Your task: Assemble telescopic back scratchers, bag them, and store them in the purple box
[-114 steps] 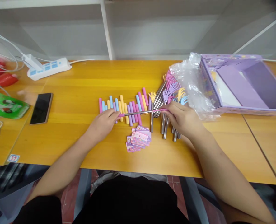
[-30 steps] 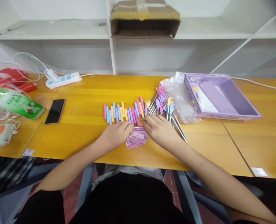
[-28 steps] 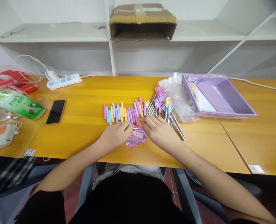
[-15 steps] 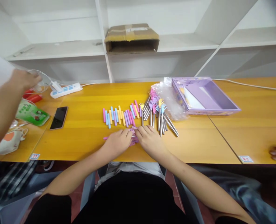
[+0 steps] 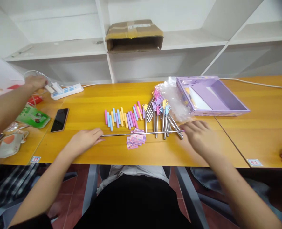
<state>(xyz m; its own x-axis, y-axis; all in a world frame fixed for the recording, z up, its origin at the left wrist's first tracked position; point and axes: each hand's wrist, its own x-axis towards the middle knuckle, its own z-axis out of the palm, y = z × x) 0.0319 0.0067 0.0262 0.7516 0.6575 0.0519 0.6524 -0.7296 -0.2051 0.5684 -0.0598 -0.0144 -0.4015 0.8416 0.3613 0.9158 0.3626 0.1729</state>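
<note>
Fingers [image 5: 99, 135] gripping thin shiny metal rod [image 5: 143, 133], flat cards [image 5: 136, 139]

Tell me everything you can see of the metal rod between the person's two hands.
The metal rod is long, thin and straight, with a shiny silver surface. It is held nearly level across the view, its right end slightly higher in the picture. The left hand grips one end and the right hand the other, hiding both tips. It crosses over the cards and the lower ends of some hand-topped sticks; whether it touches them cannot be told.
</note>
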